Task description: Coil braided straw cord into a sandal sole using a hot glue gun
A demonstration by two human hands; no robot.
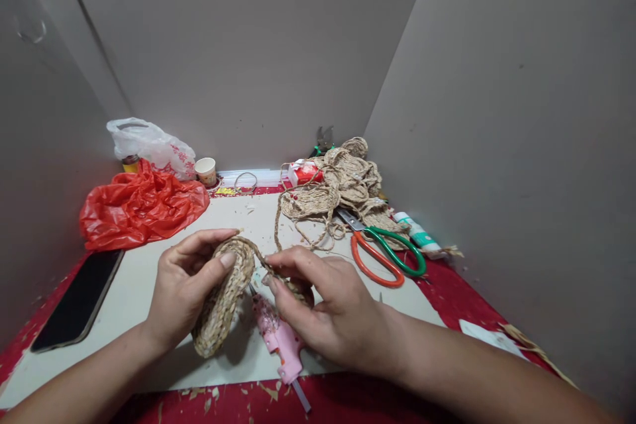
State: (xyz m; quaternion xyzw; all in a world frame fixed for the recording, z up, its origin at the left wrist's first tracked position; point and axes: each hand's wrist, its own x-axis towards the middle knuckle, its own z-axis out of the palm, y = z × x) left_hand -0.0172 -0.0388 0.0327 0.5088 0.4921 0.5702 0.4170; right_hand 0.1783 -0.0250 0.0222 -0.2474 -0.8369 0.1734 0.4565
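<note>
My left hand (186, 285) is closed on an oval piece of coiled straw braid (223, 305), thumb on its face and fingers behind. From the top of this coil a straw cord (256, 248) runs across to my right hand (330, 305), which pinches it between thumb and forefinger. More of the cord goes behind the right hand and up toward the pile at the back. Between the hands, a pink glue gun (281, 338) lies on the white board (173, 371), a clear glue stick (301, 396) poking from its rear end.
Scissors (382, 248) with orange and green handles lie at right beside a heap of braided straw (350, 172). A phone (77, 301), a red plastic bag (144, 209) and a paper cup (205, 171) are at left. Glue sticks (268, 177) lie along the back wall.
</note>
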